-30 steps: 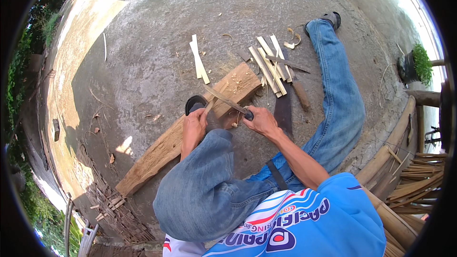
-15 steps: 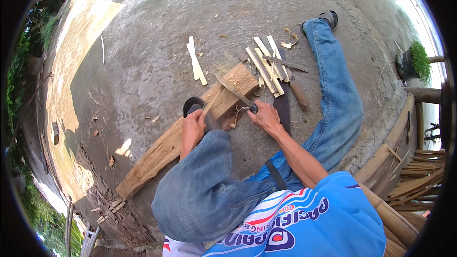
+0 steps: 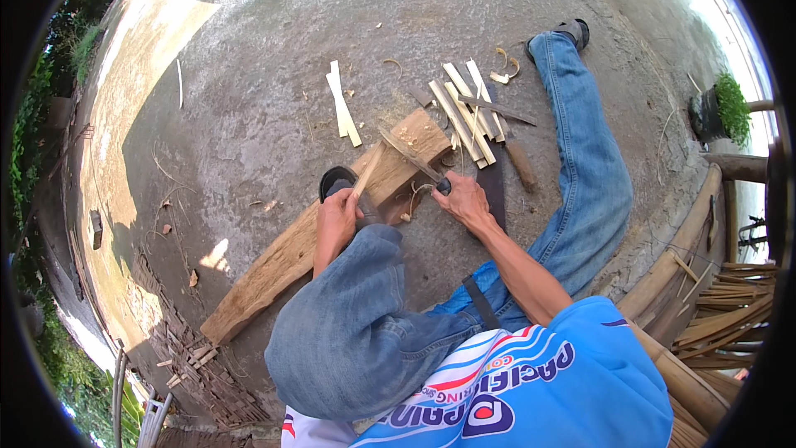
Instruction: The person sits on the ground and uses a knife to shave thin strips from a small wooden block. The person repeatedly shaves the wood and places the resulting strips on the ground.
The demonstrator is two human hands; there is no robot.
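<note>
A long, thick wooden plank (image 3: pixel 274 272) lies slantwise on the ground, its far end running under both tools of work. My left hand (image 3: pixel 337 214) is closed around a thin wooden strip (image 3: pixel 371 169), whose tip rests over the plank. My right hand (image 3: pixel 463 202) grips a knife (image 3: pixel 412 156) by its dark handle. The blade lies across the plank's far end, its tip pointing up and left, close to the strip's far tip. Small shavings dot the plank there. My left foot, in a dark shoe (image 3: pixel 336 178), sits beside the plank near my left hand.
Right of the plank lies a pile of pale split strips (image 3: pixel 458 116) with a long dark blade (image 3: pixel 497 109) across it and a brown wooden handle (image 3: pixel 521 166) nearby. Two crossed strips (image 3: pixel 342 108) lie farther left. A potted plant (image 3: pixel 720 108) and bamboo poles (image 3: pixel 688 369) line the right side.
The knife and the strip have barely shifted over the plank. Both hands keep their grips in nearly the same places.
</note>
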